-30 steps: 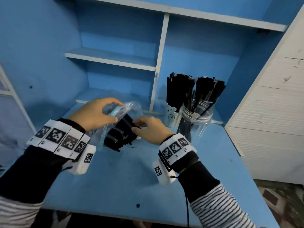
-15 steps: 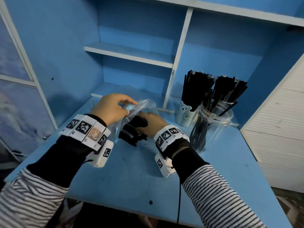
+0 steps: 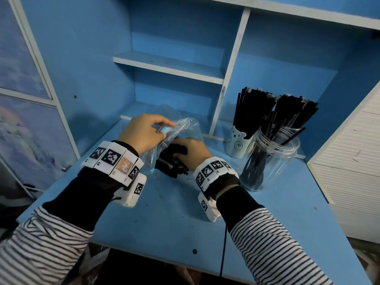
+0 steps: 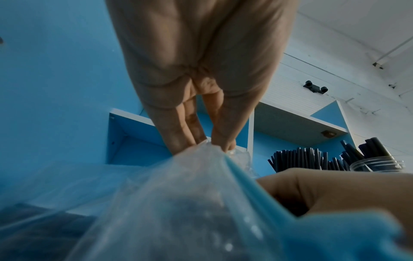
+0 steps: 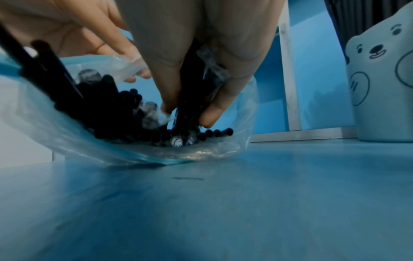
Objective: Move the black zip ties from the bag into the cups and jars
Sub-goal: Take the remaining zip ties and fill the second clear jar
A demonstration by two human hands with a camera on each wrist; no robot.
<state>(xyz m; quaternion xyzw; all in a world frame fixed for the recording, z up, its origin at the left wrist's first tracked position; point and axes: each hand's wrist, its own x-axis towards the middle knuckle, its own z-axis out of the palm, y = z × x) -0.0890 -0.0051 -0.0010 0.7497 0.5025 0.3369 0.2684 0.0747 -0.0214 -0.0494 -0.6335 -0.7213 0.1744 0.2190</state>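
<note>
A bare stretch of the blue worktop (image 3: pixel 164 219) is seen nearest, from its front edge up to the two wrists, with a small dark hole close to that edge. Beyond it, the clear plastic bag (image 3: pixel 181 130) lies on the worktop, its mouth held up by the left hand (image 3: pixel 144 134), whose fingertips (image 4: pixel 225 144) are pinched on the bag's upper rim. The right hand (image 3: pixel 193 151) is reached into the bag's mouth, and its fingers (image 5: pixel 210 113) are closed round a bundle of the black zip ties (image 5: pixel 116 113), the rest of which are heaped along the bag's lower side. To the right, just beside the right wrist, a clear jar (image 3: pixel 273 161) is stood with zip ties upright in it; a pale bear cup (image 3: pixel 236 142), also filled with zip ties, is touching or nearly touching the jar on its far left. Open worktop is left right of the jar, bounded by a white cabinet (image 3: pixel 353 161). Farthest back, a white-edged shelf (image 3: pixel 168 66) and an upright divider (image 3: pixel 230 79) are set against the blue wall.
</note>
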